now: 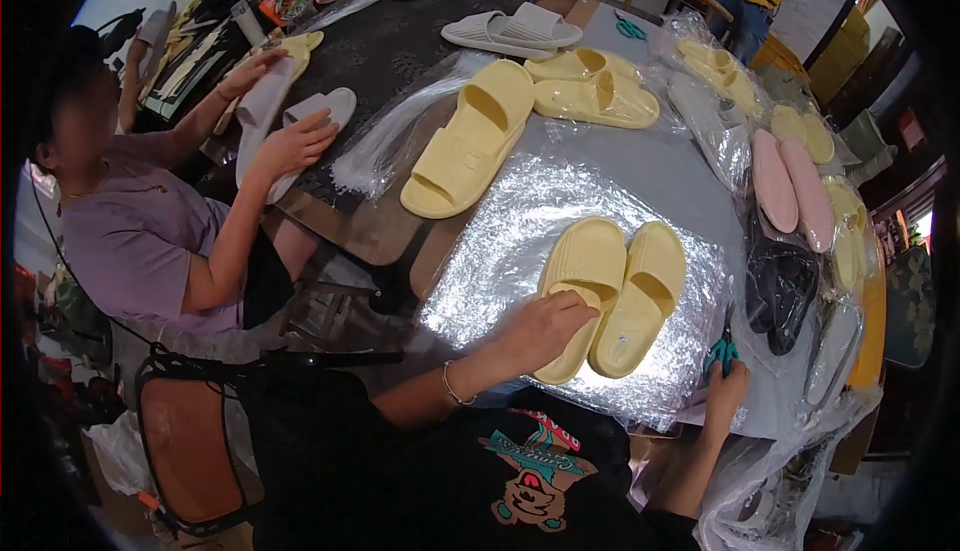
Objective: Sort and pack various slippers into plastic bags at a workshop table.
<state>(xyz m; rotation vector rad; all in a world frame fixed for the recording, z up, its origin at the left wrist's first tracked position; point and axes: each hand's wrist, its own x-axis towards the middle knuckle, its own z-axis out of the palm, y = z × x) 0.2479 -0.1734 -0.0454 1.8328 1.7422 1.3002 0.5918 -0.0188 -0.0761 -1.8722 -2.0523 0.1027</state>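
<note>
— Where are the yellow slippers (636, 283) lying?
— On the plastic sheets (495, 266); left hand (550, 333) is touching one, can't tell if gripping.
— Right hand (728, 389)?
— Gripping teal scissors (719, 353), just right of the sheets.

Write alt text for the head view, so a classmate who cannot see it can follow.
A person's left hand touches one of two yellow slippers lying on shiny clear plastic, while the right hand is at teal-handled scissors. At left, a co-worker handles pale grey slippers; on the right lie bagged slippers in yellow, pink, grey and black.
</note>
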